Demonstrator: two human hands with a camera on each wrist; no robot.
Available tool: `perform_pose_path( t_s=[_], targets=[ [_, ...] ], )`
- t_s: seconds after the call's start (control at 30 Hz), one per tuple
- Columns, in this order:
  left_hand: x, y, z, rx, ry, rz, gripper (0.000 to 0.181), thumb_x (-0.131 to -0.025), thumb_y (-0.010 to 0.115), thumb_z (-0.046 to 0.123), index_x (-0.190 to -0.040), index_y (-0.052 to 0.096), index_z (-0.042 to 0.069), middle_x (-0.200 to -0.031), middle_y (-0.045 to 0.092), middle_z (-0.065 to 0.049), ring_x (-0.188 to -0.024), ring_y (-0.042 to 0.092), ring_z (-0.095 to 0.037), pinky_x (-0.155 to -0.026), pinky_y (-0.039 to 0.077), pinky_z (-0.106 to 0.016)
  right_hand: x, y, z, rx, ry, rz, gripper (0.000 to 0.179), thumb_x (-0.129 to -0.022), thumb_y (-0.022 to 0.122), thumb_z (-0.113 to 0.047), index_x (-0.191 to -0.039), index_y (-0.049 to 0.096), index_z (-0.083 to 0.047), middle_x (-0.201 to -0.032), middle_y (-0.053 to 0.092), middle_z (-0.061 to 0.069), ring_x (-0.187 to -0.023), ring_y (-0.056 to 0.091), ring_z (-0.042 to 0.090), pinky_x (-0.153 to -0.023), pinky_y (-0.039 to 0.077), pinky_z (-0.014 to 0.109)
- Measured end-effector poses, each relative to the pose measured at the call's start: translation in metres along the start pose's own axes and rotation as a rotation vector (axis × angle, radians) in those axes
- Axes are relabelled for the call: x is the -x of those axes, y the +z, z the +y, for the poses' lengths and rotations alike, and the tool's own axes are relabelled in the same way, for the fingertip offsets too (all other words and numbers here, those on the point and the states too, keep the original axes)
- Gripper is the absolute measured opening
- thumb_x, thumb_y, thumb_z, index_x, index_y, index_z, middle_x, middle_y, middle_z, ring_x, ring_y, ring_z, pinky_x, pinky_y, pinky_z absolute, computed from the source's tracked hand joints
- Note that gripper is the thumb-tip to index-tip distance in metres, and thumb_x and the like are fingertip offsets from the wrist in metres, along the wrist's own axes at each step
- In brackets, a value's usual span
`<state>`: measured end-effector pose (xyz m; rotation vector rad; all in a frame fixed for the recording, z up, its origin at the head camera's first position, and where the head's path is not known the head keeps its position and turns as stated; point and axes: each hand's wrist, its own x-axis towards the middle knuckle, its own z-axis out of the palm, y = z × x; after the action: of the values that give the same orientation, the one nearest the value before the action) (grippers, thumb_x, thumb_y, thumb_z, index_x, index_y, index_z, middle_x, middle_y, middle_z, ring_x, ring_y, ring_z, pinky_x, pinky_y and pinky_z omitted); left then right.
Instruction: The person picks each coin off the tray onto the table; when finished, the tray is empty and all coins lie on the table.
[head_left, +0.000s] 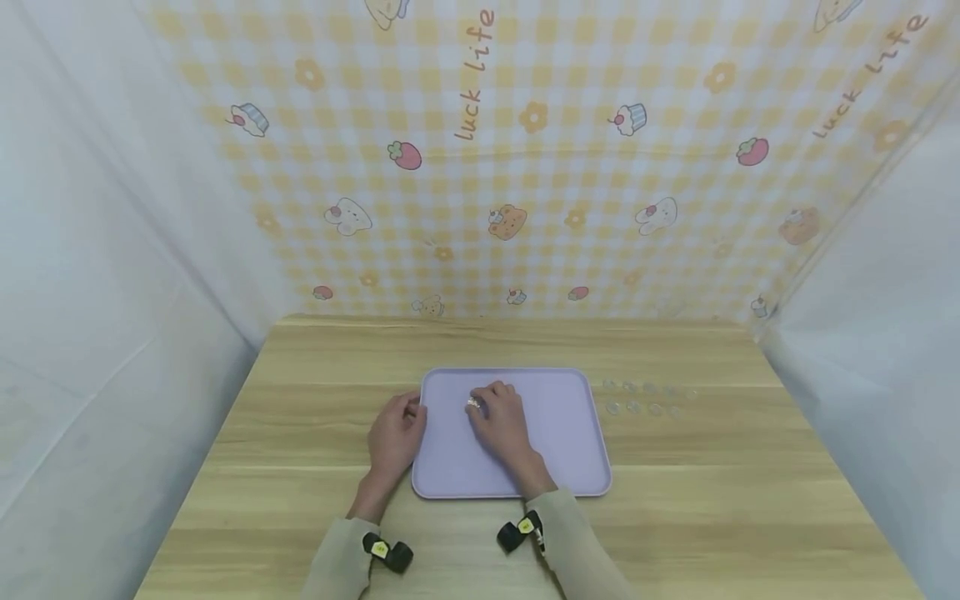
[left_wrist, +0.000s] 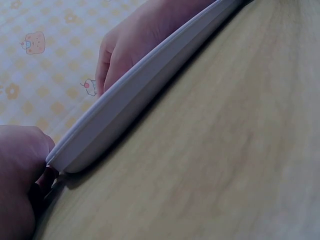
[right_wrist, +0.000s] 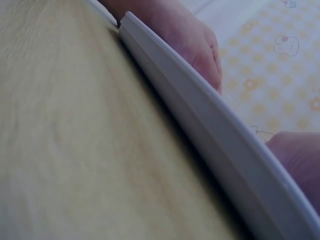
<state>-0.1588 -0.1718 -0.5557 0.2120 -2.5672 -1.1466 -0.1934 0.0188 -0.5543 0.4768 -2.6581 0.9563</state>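
A lilac rectangular tray (head_left: 555, 433) lies on the wooden table. My left hand (head_left: 397, 433) grips its left rim, the thumb at the edge and fingers curled beneath in the left wrist view, where the tray wall (left_wrist: 120, 110) shows side-on. Over the tray's middle, my right hand (head_left: 501, 423) pinches a small shiny, pale-gold and clear thing (head_left: 473, 402) between thumb and fingers. Its exact kind I cannot tell. In the right wrist view, the tray wall (right_wrist: 200, 105) hides the right fingertips and the small thing.
Several small clear round pieces (head_left: 633, 407) lie in two rows on the table (head_left: 697, 500), right of the tray. A yellow checked cloth (head_left: 547, 183) hangs behind the table, with white sheets (head_left: 97, 292) at both sides.
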Motion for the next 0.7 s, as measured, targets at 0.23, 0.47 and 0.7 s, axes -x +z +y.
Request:
perform_pose_path(
  t_s=[0.23,0.47,0.7],
  targets=[
    [0.0007,-0.0009,0.0018,0.002,-0.009,-0.014,0.028,-0.092,0.066,0.020,-0.116,0.071,0.007,-0.091,0.069,-0.004,-0.072,0.060,-0.014,-0.063,0.045,-0.028,-0.0006,-0.0003,0.0003,0.014,0.034,-0.012,0.019,-0.084,0.071,-0.019,-0.100,0.074,-0.008,-0.094,0.066,0.005,-0.089,0.056,0.022,-0.084,0.045,0.039],
    [0.0018,0.0002,-0.0002,0.010,0.010,0.000,0.027,-0.091,0.067,0.018,-0.115,0.071,0.007,-0.090,0.069,-0.003,-0.070,0.059,-0.014,-0.062,0.045,-0.028,-0.0012,-0.0065,-0.0017,-0.020,0.119,-0.113,0.019,-0.085,0.070,-0.022,-0.099,0.071,-0.009,-0.085,0.063,0.003,-0.084,0.053,0.020,-0.084,0.042,0.041],
    [0.0011,0.0016,-0.0019,0.001,0.010,-0.001,0.027,-0.091,0.067,0.018,-0.115,0.071,0.008,-0.090,0.069,-0.003,-0.071,0.060,-0.014,-0.062,0.045,-0.028,0.0015,-0.0013,0.0062,-0.071,0.077,-0.068,0.011,-0.088,0.067,-0.020,-0.097,0.066,-0.015,-0.085,0.067,-0.004,-0.080,0.053,0.014,-0.085,0.042,0.037]
  ],
)
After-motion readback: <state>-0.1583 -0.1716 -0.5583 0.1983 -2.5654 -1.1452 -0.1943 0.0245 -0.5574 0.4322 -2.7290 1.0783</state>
